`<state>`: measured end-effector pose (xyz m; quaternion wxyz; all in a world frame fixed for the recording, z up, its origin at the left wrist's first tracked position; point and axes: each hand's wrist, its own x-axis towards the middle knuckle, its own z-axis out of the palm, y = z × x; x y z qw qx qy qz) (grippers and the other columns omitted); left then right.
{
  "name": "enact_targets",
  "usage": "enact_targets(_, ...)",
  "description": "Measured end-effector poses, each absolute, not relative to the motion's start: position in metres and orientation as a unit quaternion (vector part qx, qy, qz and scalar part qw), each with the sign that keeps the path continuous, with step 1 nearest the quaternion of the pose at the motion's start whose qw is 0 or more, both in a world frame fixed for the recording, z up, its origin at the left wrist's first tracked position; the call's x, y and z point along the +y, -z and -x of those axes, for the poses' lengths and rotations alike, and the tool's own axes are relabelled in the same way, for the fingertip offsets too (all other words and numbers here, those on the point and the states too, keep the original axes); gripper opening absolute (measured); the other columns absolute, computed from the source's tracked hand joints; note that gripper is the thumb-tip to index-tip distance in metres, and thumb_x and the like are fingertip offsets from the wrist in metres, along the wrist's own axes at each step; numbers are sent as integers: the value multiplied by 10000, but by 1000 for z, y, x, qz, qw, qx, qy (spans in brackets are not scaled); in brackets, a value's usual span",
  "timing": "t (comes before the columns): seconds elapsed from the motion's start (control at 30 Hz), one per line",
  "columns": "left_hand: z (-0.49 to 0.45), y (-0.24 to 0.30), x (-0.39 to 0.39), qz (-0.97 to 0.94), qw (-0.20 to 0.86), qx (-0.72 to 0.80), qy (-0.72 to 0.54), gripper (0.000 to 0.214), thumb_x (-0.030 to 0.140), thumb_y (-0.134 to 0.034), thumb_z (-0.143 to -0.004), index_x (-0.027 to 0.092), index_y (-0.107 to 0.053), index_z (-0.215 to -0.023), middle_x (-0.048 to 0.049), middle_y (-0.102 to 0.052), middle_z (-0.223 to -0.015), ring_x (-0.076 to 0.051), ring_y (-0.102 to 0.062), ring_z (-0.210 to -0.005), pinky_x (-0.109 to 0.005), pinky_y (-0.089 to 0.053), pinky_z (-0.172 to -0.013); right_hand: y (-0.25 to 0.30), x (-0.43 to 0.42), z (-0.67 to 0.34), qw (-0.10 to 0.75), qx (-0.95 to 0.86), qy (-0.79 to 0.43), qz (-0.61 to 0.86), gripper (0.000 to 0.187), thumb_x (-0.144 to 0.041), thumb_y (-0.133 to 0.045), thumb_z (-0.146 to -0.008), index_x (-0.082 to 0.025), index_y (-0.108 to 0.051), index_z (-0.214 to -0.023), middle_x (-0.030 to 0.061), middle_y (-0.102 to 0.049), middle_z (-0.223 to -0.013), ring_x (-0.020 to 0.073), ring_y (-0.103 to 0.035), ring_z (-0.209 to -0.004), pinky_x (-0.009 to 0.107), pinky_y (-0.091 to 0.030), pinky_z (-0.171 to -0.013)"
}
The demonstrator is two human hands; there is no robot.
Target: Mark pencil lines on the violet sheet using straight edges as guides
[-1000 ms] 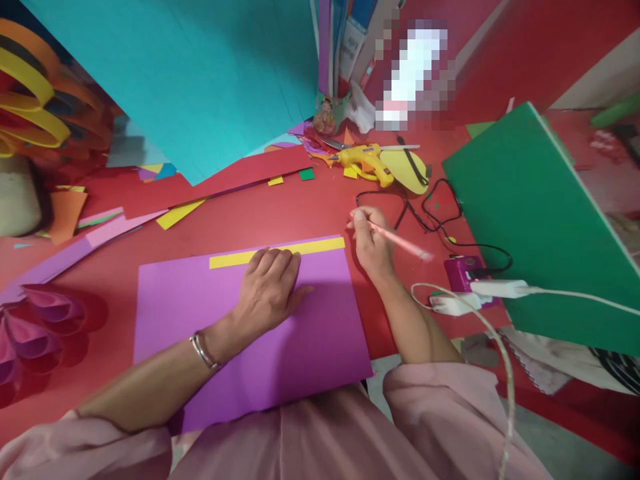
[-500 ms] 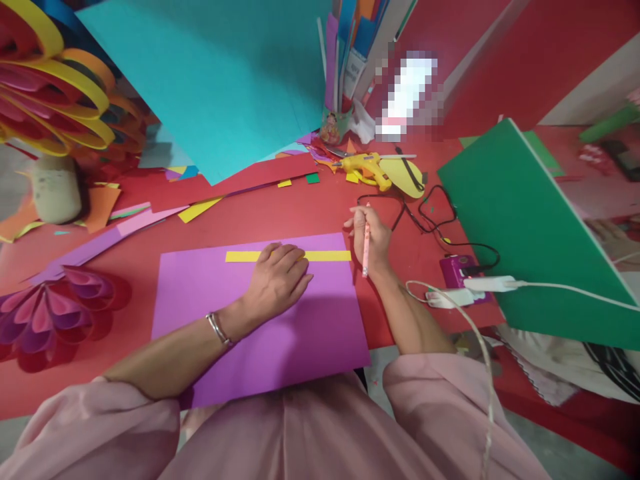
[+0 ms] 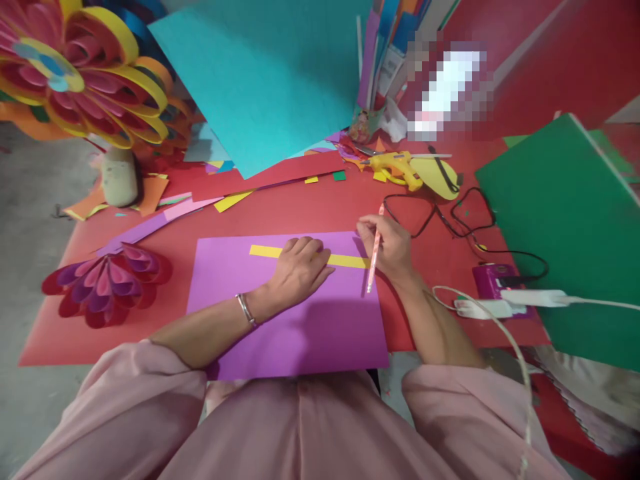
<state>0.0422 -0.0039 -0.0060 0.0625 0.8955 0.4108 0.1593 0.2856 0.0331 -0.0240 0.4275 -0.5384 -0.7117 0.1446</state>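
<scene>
A purple sheet of paper [image 3: 300, 340] lies on the red table in front of me, with a narrow yellow paper strip [image 3: 347, 261] across its upper part. My left hand [image 3: 301, 268] rests palm down over the middle of that strip, its fingers laid flat and hiding part of it. A pink patterned pencil [image 3: 376, 248] is in my right hand [image 3: 393, 248], gripped between thumb and fingers at the sheet's right edge. The strip's right end reaches close to the pencil.
Behind lie a yellow glue gun [image 3: 395, 168], paper scraps and a teal sheet [image 3: 270, 80]. Right are a green board [image 3: 565, 227], a purple power socket [image 3: 493, 280] and looping cords. Paper petals [image 3: 107, 280] sit left, below a large paper flower [image 3: 80, 73].
My view has swung left, so the scene sits further right. The yellow strip has turned from nearly level to slanting down rightward. The pencil stays in my right hand, tilted more.
</scene>
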Motion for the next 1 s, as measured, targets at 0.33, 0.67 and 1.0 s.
enact_targets(0.33,-15,-20,23,-847,91,512,-113,643,564,-848,-808,185,-662,-1292,-165,-655,-1315,-363,-595,-1204,-475,-467,-977,-13,-8,-264,206,-810,-215,506,282,-293,-887,-819,-266,-654,-978,37,-731,-995,246,-660,-955,336,-456,-768)
enact_targets(0.67,-7,-53,50,-787,121,595,106,682,621,-913,-726,217,-642,-1204,-120,-690,-1252,-315,-679,-1102,-344,-501,-818,-11,-19,-259,161,-742,-253,600,252,-224,-872,-809,-230,-622,-844,3,-669,-874,183,-596,-767,285,-336,-635)
enact_targets(1.0,21,-43,29,-824,40,566,-16,505,558,-823,-855,201,-680,-1182,-141,-683,-1290,-339,-633,-1232,-425,-505,-967,2,-56,-282,211,-717,-212,630,130,-226,-776,-878,-230,-654,-834,-2,-706,-833,178,-622,-757,281,-304,-635)
